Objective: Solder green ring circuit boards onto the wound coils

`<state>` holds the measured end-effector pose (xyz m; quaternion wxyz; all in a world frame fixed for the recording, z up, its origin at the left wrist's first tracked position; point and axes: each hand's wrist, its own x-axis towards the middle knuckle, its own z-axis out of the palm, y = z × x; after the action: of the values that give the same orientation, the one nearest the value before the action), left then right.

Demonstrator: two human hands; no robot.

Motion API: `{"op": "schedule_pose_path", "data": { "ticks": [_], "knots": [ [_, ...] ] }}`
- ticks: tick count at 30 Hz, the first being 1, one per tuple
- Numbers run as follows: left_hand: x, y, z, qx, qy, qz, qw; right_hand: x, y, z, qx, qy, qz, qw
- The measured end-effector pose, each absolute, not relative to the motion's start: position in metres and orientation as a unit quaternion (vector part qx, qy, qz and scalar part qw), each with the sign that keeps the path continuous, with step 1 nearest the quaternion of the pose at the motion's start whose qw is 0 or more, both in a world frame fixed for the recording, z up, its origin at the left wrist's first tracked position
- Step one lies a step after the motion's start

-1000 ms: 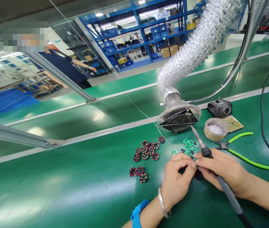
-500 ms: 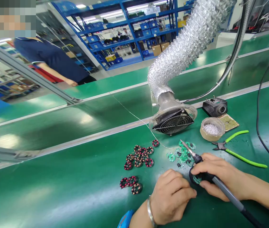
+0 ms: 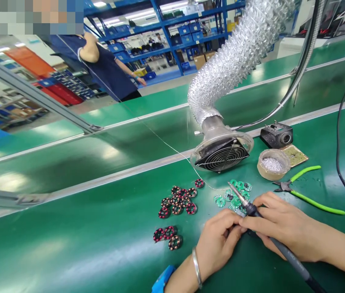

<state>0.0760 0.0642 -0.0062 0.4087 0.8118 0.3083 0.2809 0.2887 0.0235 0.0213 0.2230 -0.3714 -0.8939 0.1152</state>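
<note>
What lies between the meeting fingertips of the left hand [image 3: 219,240] and the right hand [image 3: 285,228] is hidden, so I cannot tell its form, nor whether the left fingers grip it; they are bent, thumb and forefinger nearly together. The right fingers are closed around the dark handle of a soldering iron [image 3: 288,254], whose bare metal tip points forward and to the left, seen against the boards; its cable is cut off below. Behind the left fingers, the wrist carries a smooth silver bracelet [image 3: 196,268] and a blue band [image 3: 163,280], this one also cut off. Just beyond the fingertips lie green circuit boards [image 3: 236,199], thin and overlapping, difficult to count. To the left of the fingers are ring-shaped coils [image 3: 180,199] with red or copper-coloured segments, in two groups and one alone. To the right and beyond the fingers rest cutters [image 3: 286,186] with green handles spread; past them, a round tub [image 3: 263,173] of silvery bits and a black holder [image 3: 277,137]. Farther ahead, a round fan hood [image 3: 222,156] with a ringed grille joins a crinkled foil duct [image 3: 236,65], cut off above. Farthest from the fingers is a person [image 3: 111,77] in dark blue, the head covered by blurred squares, near blue shelves [image 3: 174,49]
</note>
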Motion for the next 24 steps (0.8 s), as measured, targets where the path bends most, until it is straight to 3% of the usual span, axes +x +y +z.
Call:
{"op": "schedule_pose_path", "data": {
  "ticks": [11,24],
  "knots": [
    [0.087,0.068,-0.001,0.770,0.360,0.224,0.476,0.295,0.028,0.021,-0.379,-0.848,0.237,0.283],
    [0.089,0.063,-0.006,0.798,0.322,0.265,0.436,0.285,0.017,0.008,-0.398,-0.835,0.097,0.367]
  ]
}}
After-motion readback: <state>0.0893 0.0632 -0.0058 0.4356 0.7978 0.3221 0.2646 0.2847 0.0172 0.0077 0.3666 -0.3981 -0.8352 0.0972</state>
